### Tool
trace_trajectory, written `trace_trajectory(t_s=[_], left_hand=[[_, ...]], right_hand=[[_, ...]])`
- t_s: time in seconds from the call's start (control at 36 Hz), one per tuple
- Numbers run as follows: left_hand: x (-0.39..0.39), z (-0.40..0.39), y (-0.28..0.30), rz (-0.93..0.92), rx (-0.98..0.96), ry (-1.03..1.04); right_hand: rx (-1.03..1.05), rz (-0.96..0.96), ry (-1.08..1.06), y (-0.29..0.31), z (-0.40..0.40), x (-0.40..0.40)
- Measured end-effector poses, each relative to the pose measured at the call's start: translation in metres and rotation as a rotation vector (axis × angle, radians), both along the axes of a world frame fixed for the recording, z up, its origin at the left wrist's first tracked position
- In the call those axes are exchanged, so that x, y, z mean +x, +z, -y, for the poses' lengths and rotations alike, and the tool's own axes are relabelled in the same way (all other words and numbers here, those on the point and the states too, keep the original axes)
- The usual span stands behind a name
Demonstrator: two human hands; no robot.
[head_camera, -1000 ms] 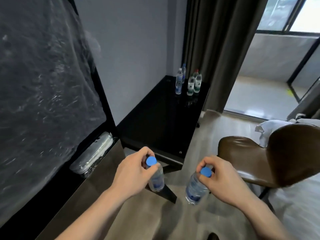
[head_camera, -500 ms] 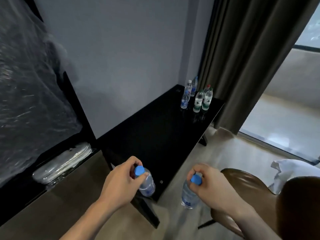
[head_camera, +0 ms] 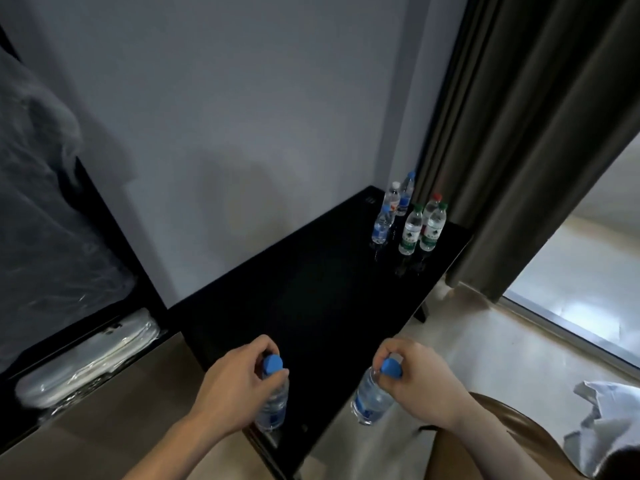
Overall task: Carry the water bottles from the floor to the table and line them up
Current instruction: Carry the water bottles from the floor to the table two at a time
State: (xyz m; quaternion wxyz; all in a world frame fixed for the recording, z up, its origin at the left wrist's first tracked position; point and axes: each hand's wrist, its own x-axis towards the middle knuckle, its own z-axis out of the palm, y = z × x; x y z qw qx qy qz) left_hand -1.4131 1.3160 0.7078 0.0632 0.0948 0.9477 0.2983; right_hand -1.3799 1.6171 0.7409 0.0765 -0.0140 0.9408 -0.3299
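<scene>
My left hand grips a clear, blue-capped water bottle by its neck, over the near end of the black table. In my right hand hangs a second blue-capped bottle, held the same way just off the table's near right edge. Several bottles stand grouped at the table's far end: blue-labelled ones to the left, green-labelled ones to the right, one red-capped behind.
A dark curtain hangs past the table's far right corner. A brown chair stands at the lower right with white cloth on it. A plastic-wrapped dark panel and a wrapped bundle lie to the left.
I have moved closer to the table and turned left; both hands, each still holding its bottle, now hang at the table's near end. The chair has slid toward the lower right.
</scene>
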Motion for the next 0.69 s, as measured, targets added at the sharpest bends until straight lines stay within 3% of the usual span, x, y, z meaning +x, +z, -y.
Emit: trace_trajectory(t_s=[0.69], left_hand=[[-0.164, -0.072, -0.036, 0.198, 0.026, 0.060]], right_hand=[[0.001, 0.070, 0.085, -0.050, -0.064, -0.202]])
